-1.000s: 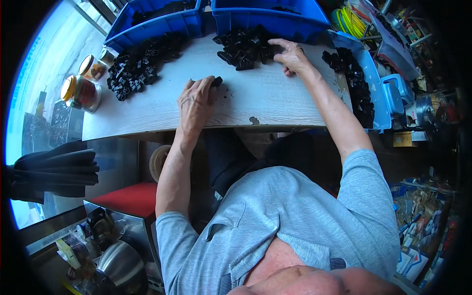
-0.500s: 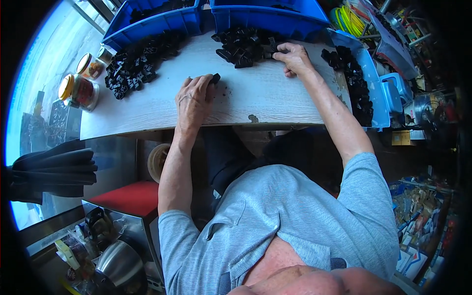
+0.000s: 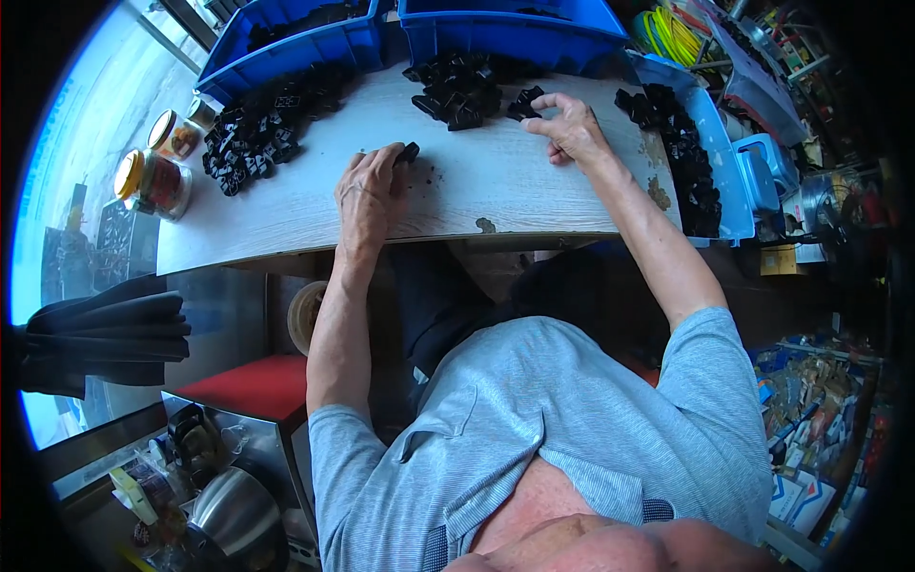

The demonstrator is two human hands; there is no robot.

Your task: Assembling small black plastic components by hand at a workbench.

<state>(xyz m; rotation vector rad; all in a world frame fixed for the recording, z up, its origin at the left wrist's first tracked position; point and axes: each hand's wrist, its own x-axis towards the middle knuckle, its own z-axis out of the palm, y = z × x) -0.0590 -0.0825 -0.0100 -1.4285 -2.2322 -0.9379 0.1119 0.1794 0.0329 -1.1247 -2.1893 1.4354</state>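
Observation:
My left hand [image 3: 370, 186] rests on the pale wood-look tabletop [image 3: 353, 229] with its fingers closed round a small black plastic piece [image 3: 409, 152]; one end sticks out past the fingertips. Farther right, my right hand [image 3: 575, 131] has its thumb and index finger spread apart. Just beyond those fingertips lies another black piece [image 3: 523, 104], slightly away from a heap of similar black pieces [image 3: 461, 95]. I cannot tell whether the fingers touch it. A larger heap of black pieces [image 3: 250, 143] spreads over the left of the table.
Two blue bins [image 3: 519, 36] [image 3: 295, 55] stand along the far edge, with black pieces inside. At the right edge a light blue tray [image 3: 729, 181] holds more pieces. Lidded jars [image 3: 157, 181] stand on the left. Dark crumbs [image 3: 431, 176] lie near my left hand.
My right thumb and index finger have spread apart, and the black piece near them now lies closer to me. My left hand keeps its piece and has barely shifted.

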